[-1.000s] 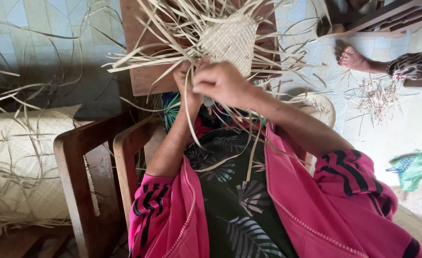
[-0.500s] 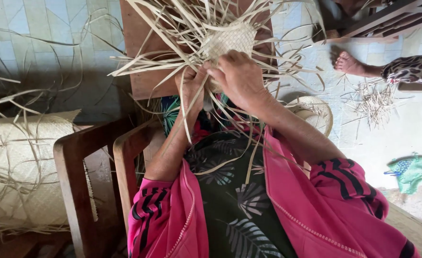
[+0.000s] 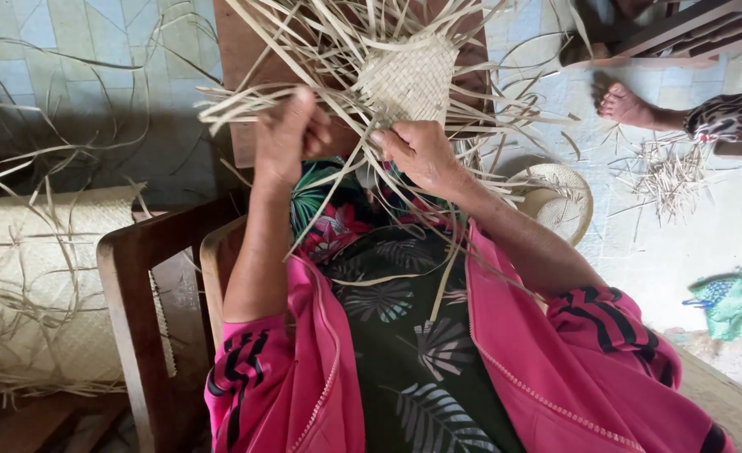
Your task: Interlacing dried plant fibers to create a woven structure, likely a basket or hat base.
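Note:
A small woven square of pale straw point(image 3: 409, 80) with many loose strips fanning out from its edges lies over my lap and a brown board point(image 3: 245, 67). My left hand point(image 3: 291, 134) is closed around a bundle of loose strips to the left of the square. My right hand point(image 3: 421, 155) pinches strips at the square's lower edge. Both arms wear pink sleeves with black stripes.
A rolled woven mat point(image 3: 44, 285) with stray strips lies at the left beside a wooden chair arm point(image 3: 144, 310). A woven hat point(image 3: 560, 197) rests on the floor at the right. Another person's bare foot point(image 3: 627, 105), straw scraps point(image 3: 669, 172) and a green cloth point(image 3: 736, 302) lie further right.
My two hands, close together below the weave before, have drawn apart: the left moved left with a bundle of strips, the right stays at the lower edge. The weave sits more to the right.

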